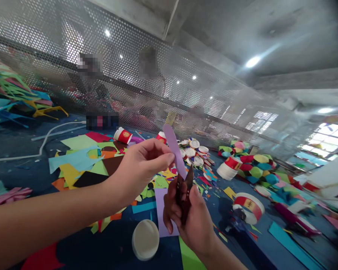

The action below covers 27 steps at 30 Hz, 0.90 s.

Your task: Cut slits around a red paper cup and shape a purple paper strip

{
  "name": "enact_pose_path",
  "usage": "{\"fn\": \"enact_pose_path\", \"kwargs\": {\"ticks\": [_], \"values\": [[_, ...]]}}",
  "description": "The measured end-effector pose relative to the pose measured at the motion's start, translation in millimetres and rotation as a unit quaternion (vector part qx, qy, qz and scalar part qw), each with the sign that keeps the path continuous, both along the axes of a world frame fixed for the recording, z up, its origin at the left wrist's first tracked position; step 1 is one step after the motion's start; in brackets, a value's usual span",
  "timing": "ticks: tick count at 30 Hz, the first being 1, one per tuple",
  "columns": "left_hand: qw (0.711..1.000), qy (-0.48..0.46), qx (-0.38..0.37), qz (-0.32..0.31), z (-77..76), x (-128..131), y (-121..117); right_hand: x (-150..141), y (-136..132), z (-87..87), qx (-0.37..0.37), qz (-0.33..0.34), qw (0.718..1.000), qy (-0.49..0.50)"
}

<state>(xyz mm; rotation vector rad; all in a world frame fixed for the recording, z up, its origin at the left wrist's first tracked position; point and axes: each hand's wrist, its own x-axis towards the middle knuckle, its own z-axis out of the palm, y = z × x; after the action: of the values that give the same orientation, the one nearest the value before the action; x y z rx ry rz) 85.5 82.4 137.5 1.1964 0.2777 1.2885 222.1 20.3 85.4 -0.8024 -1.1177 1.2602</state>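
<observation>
My left hand point(146, 167) pinches a purple paper strip point(173, 144) with a rounded upper end, holding it upright above the table. In my right hand point(190, 219) is a pair of dark scissors point(185, 187), their blades parted and pointing up. The strip's lower end lies at the scissor blades; whether they touch it I cannot tell. Beneath my right hand a purple paper sheet point(161, 204) lies on the table, and in front of it stands a white paper cup point(145, 240), seen from above.
Coloured paper scraps point(84, 161) cover the left and middle of the table point(101, 251). Behind my hands is a heap of white discs point(194, 144). To the right are a red-and-white cup point(229, 167), a tape roll point(248, 208) and a dark blue tool point(245, 236). A perforated metal screen point(124, 71) rises at the back.
</observation>
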Motion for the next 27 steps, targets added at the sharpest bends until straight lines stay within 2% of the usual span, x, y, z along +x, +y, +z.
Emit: {"fn": "enact_pose_path", "kwargs": {"ticks": [9,20,27], "values": [[0.999,0.043,0.017,0.009,-0.3,-1.1,2.1,-1.6,1.0,0.7,0.017,0.007,1.0,0.02],[0.999,0.032,0.024,0.023,2.2,-0.4,1.9,0.4,1.2,2.1,0.026,0.015,0.999,0.02],[0.999,0.028,0.031,0.024,-1.5,-2.1,1.0,-0.2,1.8,2.3,0.019,0.013,0.999,0.024]]}}
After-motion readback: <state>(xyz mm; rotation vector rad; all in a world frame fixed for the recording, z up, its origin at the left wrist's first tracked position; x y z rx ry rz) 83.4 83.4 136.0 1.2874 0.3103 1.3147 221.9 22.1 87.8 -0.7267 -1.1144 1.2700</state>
